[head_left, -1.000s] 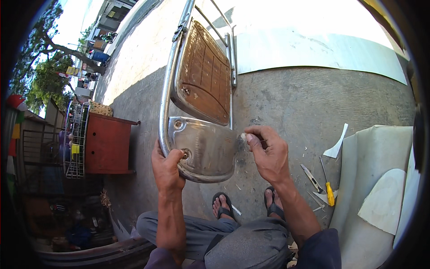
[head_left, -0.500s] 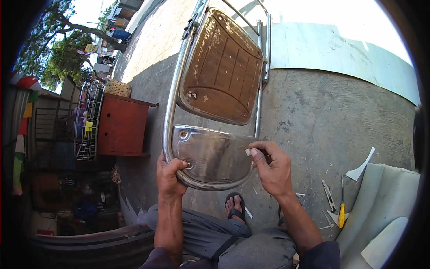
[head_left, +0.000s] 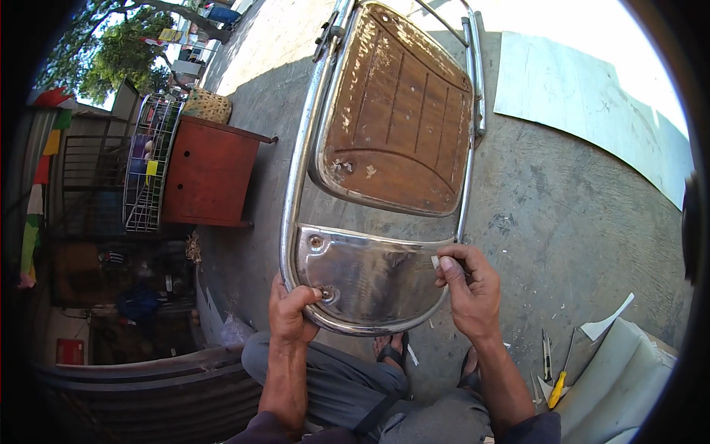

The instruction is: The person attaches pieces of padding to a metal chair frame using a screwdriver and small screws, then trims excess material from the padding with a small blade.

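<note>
A chrome tubular folding chair [head_left: 296, 170] stretches away from me, with a worn brown panel [head_left: 392, 103] in its upper part and a shiny curved metal plate [head_left: 370, 281] at the near end. My left hand [head_left: 290, 311] grips the frame's lower left corner, its thumb on the plate beside a round hole. My right hand [head_left: 467, 288] pinches a small pale piece [head_left: 435, 262] against or just over the plate's right part; whether it touches is unclear.
Cutter [head_left: 546, 355], yellow-handled screwdriver [head_left: 557, 388] and white scraps [head_left: 603, 325] lie at right, near a pale padded piece [head_left: 614, 377]. A white sheet [head_left: 573, 96] lies behind them. At left stand a red cabinet [head_left: 207, 170], wire rack [head_left: 148, 163] and woven basket [head_left: 208, 106].
The chair and both hands sit further right and lower in the picture as the view shifts. My right hand has moved from beside the plate's edge onto its right part, still pinching the pale piece.
</note>
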A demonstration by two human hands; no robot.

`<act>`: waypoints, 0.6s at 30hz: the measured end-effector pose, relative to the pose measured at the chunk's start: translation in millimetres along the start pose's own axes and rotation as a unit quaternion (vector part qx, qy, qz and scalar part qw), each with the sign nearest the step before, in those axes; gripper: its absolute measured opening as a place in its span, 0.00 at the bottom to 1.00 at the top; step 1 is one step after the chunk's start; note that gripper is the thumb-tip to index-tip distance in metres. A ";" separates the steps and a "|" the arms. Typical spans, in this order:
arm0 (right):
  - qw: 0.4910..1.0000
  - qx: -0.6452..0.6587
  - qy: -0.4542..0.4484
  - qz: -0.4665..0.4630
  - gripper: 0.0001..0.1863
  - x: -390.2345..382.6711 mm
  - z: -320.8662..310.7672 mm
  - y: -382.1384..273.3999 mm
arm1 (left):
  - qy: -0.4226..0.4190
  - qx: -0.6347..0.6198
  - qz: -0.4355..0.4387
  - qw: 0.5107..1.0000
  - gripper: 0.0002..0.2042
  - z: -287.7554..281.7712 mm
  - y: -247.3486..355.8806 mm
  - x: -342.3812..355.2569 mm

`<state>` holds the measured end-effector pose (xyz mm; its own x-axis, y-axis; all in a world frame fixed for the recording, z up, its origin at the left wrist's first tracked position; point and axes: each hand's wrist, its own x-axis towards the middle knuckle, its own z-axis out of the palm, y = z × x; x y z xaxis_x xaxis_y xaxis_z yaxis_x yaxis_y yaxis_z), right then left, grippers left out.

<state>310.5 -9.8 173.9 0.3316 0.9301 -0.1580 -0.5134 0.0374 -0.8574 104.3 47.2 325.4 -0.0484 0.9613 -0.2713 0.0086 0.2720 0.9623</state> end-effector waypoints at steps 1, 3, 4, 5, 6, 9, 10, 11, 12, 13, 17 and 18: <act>1.000 -0.011 0.007 0.006 0.08 0.8 -5.7 0.5 | -0.004 0.000 0.000 1.000 0.24 -0.4 0.7 2.2; 0.999 -0.039 0.028 0.025 0.08 -4.7 -23.8 6.0 | 0.000 -0.001 -0.004 1.000 0.25 -3.4 -3.7 4.5; 0.996 -0.065 0.046 0.043 0.08 -8.5 -34.7 10.2 | 0.010 0.012 -0.004 1.000 0.27 -0.2 -2.0 3.3; 0.993 -0.088 0.060 0.059 0.08 -13.6 -44.9 15.4 | 0.016 0.019 0.001 1.000 0.28 -3.1 -0.6 1.0; 0.988 -0.113 0.080 0.074 0.09 -19.0 -59.7 19.9 | 0.015 0.024 0.003 1.000 0.28 -4.2 -1.8 1.0; 0.966 -0.188 0.143 0.110 0.09 -46.3 -106.2 37.1 | 0.020 0.034 0.019 0.999 0.30 -13.5 -3.8 2.2; 0.955 -0.212 0.161 0.129 0.08 -58.6 -124.1 40.7 | 0.017 0.040 0.019 0.999 0.30 -17.1 -6.7 4.9; 0.944 -0.237 0.175 0.149 0.08 -72.7 -140.4 45.1 | 0.025 0.046 0.023 0.998 0.30 -13.8 -8.0 3.9; 0.934 -0.255 0.188 0.165 0.08 -83.1 -154.9 49.1 | 0.028 0.053 0.032 0.998 0.30 -14.0 -6.2 2.2; 0.917 -0.306 0.204 0.154 0.08 -94.3 -168.2 51.0 | 0.030 0.067 0.040 0.996 0.30 -14.2 -3.7 0.0; 0.846 -0.455 0.250 0.126 0.09 -134.3 -207.9 53.4 | 0.037 0.111 0.064 0.991 0.30 0.1 2.6 -11.5; 0.830 -0.479 0.261 0.118 0.09 -142.1 -216.9 52.2 | 0.027 0.127 0.069 0.989 0.30 5.6 5.1 -13.6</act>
<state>408.2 -219.4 45.4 0.7371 0.5767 -0.3522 0.1703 -0.6629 -0.7291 110.7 35.8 333.8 -0.0831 0.9881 -0.1297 0.2695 0.1476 0.9516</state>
